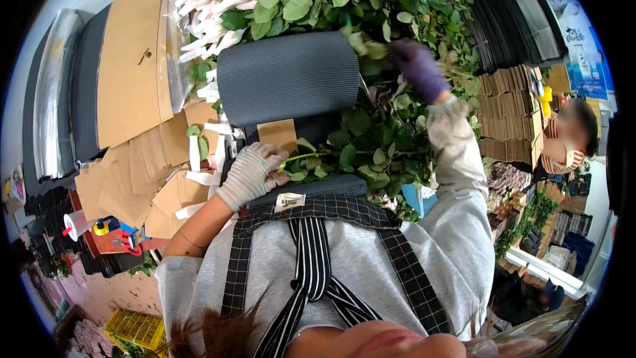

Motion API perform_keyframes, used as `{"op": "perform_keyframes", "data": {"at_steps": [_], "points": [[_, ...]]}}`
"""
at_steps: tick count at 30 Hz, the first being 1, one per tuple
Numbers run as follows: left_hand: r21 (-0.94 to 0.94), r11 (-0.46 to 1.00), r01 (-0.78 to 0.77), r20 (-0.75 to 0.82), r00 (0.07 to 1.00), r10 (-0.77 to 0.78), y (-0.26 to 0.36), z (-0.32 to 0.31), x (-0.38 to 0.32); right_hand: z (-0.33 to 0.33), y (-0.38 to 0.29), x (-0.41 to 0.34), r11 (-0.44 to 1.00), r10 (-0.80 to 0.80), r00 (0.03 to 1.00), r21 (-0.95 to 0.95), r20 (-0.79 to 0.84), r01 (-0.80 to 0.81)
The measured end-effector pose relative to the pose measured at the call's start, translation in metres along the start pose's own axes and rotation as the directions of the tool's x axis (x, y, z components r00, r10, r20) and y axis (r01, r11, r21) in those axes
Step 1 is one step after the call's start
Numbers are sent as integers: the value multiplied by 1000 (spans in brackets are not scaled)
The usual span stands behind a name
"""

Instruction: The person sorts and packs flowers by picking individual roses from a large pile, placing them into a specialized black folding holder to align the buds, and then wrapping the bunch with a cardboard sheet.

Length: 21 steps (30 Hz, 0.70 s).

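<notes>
My left hand point(256, 171), in a pale striped glove, rests near my apron at the low edge of the black corrugated sheet point(288, 79). Its fingers close around a green flower stem point(305, 155) whose leaves spread rightward. A small brown cardboard piece point(277, 135) lies just beyond the fingers. My right hand point(417, 67), in a purple glove, is motion-blurred over the leafy stems point(402, 5) to the right of the sheet. Blurred leaves point(367, 44) are by its fingertips; whether it grips them is unclear. Flower heads in white mesh sleeves point(213, 5) lie at upper left.
Large cardboard sheets point(131, 54) and loose cardboard pieces point(134, 169) lie at left. Stacked brown cardboard point(504, 114) and black sheets point(502, 15) stand at right. A yellow crate point(136, 330) is at lower left. Two other people are visible at far right.
</notes>
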<state>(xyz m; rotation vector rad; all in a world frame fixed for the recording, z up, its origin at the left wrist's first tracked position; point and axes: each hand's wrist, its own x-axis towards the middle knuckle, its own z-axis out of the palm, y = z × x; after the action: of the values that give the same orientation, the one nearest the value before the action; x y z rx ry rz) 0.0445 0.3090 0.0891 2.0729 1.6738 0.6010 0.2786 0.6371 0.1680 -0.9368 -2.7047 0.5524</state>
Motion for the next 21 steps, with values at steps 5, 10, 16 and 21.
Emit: {"op": "perform_keyframes", "data": {"at_steps": [5, 10, 16, 21], "points": [[262, 953, -149, -408, 878, 250, 30, -39, 25, -77, 19, -18, 937, -137, 897, -348, -420, -20], [219, 976, -14, -302, 950, 81, 17, -65, 64, -139, -1, -41, 897, -186, 702, -410, -687, -163], [-685, 553, -475, -633, 763, -129, 64, -82, 97, -73, -60, -47, 936, -340, 794, -98, -505, 339], [-897, -11, -442, -396, 814, -426, 71, -76, 98, -51, -135, -53, 925, -374, 881, -182, -290, 332]]}}
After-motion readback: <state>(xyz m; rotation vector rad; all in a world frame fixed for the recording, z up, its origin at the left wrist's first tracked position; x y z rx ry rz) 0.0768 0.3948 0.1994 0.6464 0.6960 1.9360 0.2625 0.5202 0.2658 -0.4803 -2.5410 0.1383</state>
